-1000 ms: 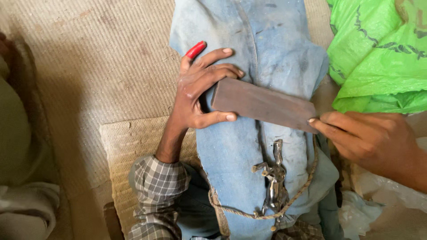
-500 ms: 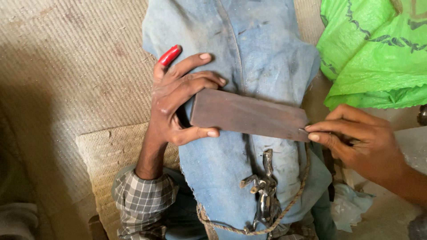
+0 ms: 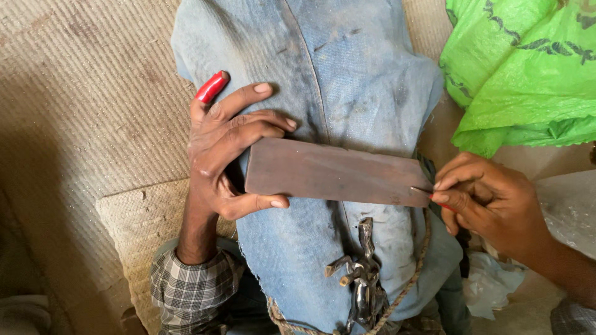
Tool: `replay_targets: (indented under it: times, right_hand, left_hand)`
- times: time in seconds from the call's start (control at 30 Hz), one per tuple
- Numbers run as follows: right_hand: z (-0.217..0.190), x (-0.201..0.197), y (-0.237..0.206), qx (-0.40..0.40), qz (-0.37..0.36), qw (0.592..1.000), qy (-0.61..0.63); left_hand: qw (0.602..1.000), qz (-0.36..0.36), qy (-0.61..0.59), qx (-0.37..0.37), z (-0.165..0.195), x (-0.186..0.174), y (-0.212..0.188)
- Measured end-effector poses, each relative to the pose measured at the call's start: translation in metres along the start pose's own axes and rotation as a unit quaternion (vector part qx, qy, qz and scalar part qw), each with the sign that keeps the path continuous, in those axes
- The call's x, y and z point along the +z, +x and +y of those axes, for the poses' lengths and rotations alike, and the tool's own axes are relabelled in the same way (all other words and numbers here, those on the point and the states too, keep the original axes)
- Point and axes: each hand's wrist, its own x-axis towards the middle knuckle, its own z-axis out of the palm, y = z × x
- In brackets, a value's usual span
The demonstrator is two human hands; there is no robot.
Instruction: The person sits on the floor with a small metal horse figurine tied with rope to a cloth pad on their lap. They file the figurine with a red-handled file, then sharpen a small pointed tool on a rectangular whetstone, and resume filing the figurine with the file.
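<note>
A flat dark brown stone slab [image 3: 335,172] lies across a faded blue denim cloth [image 3: 323,74] over my lap. My left hand [image 3: 226,149] grips the slab's left end, thumb below and fingers above; a red handle tip [image 3: 211,87] pokes out behind that hand. My right hand [image 3: 490,201] pinches a small thin metal tool [image 3: 422,191] with a red part, its tip touching the slab's right end. A metal clamp-like piece [image 3: 360,273] hangs from a rope [image 3: 416,279] below the slab.
A bright green plastic bag [image 3: 528,68] lies at the upper right. Woven beige matting [image 3: 87,111] covers the floor on the left. A checked sleeve [image 3: 192,291] covers my left forearm. White crumpled plastic [image 3: 490,285] sits at the lower right.
The view has drifted, so slab and hands sit slightly lower and to the left in the frame. My right hand's tool stays at the slab's right end; both grips are unchanged.
</note>
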Motion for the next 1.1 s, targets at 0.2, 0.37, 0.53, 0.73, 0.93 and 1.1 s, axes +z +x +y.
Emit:
replay_targets:
  times: [0.2,0.37,0.53,0.73,0.93,1.1]
  right_hand:
    - [-0.001,0.001,0.0,0.045,0.011,0.999,-0.018]
    - [-0.001,0.002,0.0,0.026,0.004,0.998,-0.049]
    - [-0.013,0.004,0.002,-0.072,-0.005,0.982,-0.174]
    - [-0.026,0.008,0.001,-0.139,0.002,0.947,-0.29]
    - [-0.03,0.014,-0.004,-0.189,0.051,0.917,-0.346]
    - [-0.037,0.018,-0.005,-0.234,0.043,0.858,-0.455]
  left_hand:
    - [1.0,0.002,-0.001,0.0,-0.002,0.001,-0.002]
    - [1.0,0.004,0.0,0.006,-0.003,0.002,-0.002]
    - [1.0,0.002,0.005,-0.003,-0.001,0.002,-0.002]
    - [1.0,0.007,0.002,0.004,-0.001,0.002,0.001]
    - [1.0,0.0,0.004,0.01,-0.001,0.002,0.001]
    - [1.0,0.005,0.0,0.018,-0.006,0.004,0.003]
